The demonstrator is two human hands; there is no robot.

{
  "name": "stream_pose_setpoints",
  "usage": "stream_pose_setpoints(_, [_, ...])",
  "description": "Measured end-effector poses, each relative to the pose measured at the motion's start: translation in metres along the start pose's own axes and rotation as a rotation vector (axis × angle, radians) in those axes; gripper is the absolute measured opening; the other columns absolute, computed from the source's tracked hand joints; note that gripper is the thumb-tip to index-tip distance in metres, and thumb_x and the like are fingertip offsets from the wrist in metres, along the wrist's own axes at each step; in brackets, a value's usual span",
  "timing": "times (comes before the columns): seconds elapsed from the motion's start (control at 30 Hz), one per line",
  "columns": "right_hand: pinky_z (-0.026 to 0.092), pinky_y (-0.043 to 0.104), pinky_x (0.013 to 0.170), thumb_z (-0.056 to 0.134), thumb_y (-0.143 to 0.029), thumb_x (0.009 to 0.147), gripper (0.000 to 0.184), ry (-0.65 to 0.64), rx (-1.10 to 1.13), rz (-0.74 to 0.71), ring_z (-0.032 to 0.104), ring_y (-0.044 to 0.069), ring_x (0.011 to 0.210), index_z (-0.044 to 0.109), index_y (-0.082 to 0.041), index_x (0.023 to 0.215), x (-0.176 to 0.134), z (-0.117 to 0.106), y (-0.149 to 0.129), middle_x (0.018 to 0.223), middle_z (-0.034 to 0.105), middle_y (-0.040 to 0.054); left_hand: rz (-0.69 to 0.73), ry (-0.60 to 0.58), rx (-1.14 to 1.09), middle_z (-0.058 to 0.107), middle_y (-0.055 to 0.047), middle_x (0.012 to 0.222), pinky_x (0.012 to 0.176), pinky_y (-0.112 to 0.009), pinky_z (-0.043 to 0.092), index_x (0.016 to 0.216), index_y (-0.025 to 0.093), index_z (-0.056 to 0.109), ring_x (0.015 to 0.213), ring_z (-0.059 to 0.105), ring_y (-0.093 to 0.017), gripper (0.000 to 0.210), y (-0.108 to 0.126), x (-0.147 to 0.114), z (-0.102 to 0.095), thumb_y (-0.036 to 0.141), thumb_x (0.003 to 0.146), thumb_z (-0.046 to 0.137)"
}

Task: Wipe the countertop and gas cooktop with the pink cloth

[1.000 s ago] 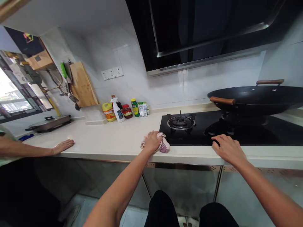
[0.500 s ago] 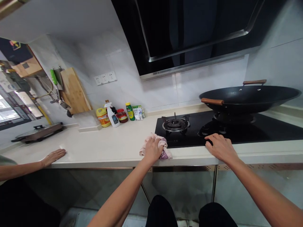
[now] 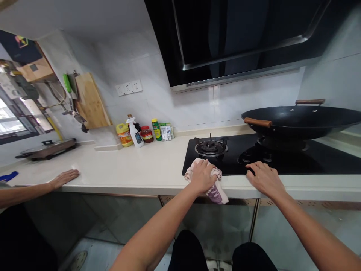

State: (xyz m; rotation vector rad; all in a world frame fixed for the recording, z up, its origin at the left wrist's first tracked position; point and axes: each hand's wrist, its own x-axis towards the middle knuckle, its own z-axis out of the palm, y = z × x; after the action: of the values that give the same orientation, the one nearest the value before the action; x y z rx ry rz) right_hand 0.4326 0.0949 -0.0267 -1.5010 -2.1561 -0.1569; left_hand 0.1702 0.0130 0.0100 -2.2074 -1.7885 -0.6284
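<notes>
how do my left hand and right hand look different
Your left hand holds a bunched cloth; your right hand holds nothing visible. The left hand is near the front left corner of the gas cooktop; the right hand is nearer the control knobs. Both are bare, backs upward.

The head view looks forward and down over the counter [image 3: 135, 165] and stove [image 3: 235, 145].

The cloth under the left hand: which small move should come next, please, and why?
Probably the left hand should draw the cloth fully back onto the counter, because its purple end hangs over the front edge while the rest lies bunched beneath the palm.
</notes>
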Motion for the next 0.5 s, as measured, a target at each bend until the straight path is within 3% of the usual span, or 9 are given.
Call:
stream_pose_setpoints(0.2, [0.039,0.045,0.097,0.037,-0.032,0.097,0.04,0.022,0.009,-0.01,0.056,0.027,0.117,0.068,-0.024,0.121,0.0,0.002,0.001,0.124,0.065,0.0092,-0.234,0.014,0.006,0.049,-0.014,0.156,0.123,-0.043,0.03,0.136,0.018,0.06,0.147,0.04,-0.029,0.046,-0.002,0.037,0.014,0.04,0.096,0.055])
stream_pose_setpoints(0.33, [0.04,0.045,0.096,0.038,-0.032,0.097,0.039,0.019,0.008,-0.015,0.057,0.027,0.117,0.068,-0.024,0.12,0.0,0.002,0.0,0.125,0.064,0.0093,-0.414,0.055,0.002,0.047,-0.026,0.154,0.121,-0.053,0.031,0.141,0.004,0.055,0.148,0.037,-0.04,0.065,-0.003,0.057,0.016,0.05,0.095,0.054])
stream_pose_setpoints(0.4, [0.04,0.046,0.096,0.039,-0.032,0.096,0.038,0.021,0.012,-0.015,0.057,0.027,0.117,0.068,-0.024,0.12,0.001,0.003,0.001,0.125,0.064,0.009,-0.431,0.049,-0.001,0.057,-0.026,0.144,0.116,-0.055,0.037,0.131,0.005,0.064,0.14,0.046,-0.042,0.062,-0.001,0.06,0.013,0.054,0.094,0.053])
stream_pose_setpoints(0.5, [0.04,0.046,0.096,0.041,-0.032,0.096,0.038,0.021,0.021,-0.007,0.057,0.027,0.116,0.069,-0.025,0.119,0.002,0.005,0.001,0.124,0.065,0.0085,-0.329,0.024,-0.004,0.072,-0.016,0.124,0.114,-0.048,0.041,0.113,0.016,0.075,0.127,0.058,-0.034,0.045,0.011,0.052,0.009,0.051,0.094,0.053])
